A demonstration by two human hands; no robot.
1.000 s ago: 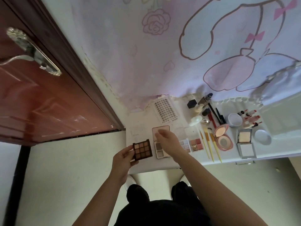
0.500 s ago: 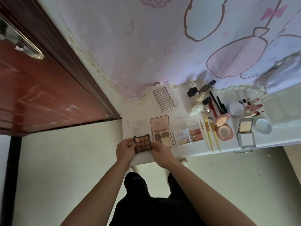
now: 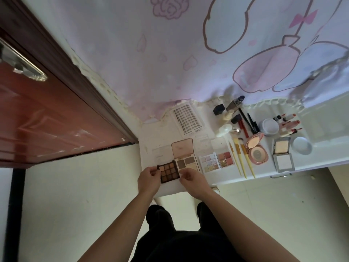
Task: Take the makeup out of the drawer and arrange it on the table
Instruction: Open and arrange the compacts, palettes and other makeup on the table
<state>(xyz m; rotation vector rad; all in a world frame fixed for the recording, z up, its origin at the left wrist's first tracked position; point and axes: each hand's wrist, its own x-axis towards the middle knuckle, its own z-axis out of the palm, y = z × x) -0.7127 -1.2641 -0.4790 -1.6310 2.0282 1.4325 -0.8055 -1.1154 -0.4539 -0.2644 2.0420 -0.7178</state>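
Brown eyeshadow palette (image 3: 169,172) is at the front-left corner of the counter (image 3: 170,189), open, pans up, at the left end of the front row. Left hand (image 3: 148,178): fingers and thumb pinched on its left edge. Right hand (image 3: 190,177): fingers curled in at its lower right corner, and it looks like a pinch there too. Can't tell if the palette is flat on the counter or a hair above it. Its right side is against, maybe slightly over, the pink-lidded palette (image 3: 186,156). Beyond that come the glitter palette (image 3: 209,164), the blush palette (image 3: 225,159), the brushes (image 3: 239,159), the round pink compact (image 3: 256,151) and the square compact (image 3: 282,155). My read is that I'm squaring it into the row, and the layout looks close to done. Risks: it sits close to the front edge, so a careless release or a pull toward me could tip it onto the floor. Pushing right would shove the pink-lidded palette and skew the row behind it. My right fingers are near the open pans, so a slip would smear powder. The grip is on the edges only, so uneven pressure could twist it.
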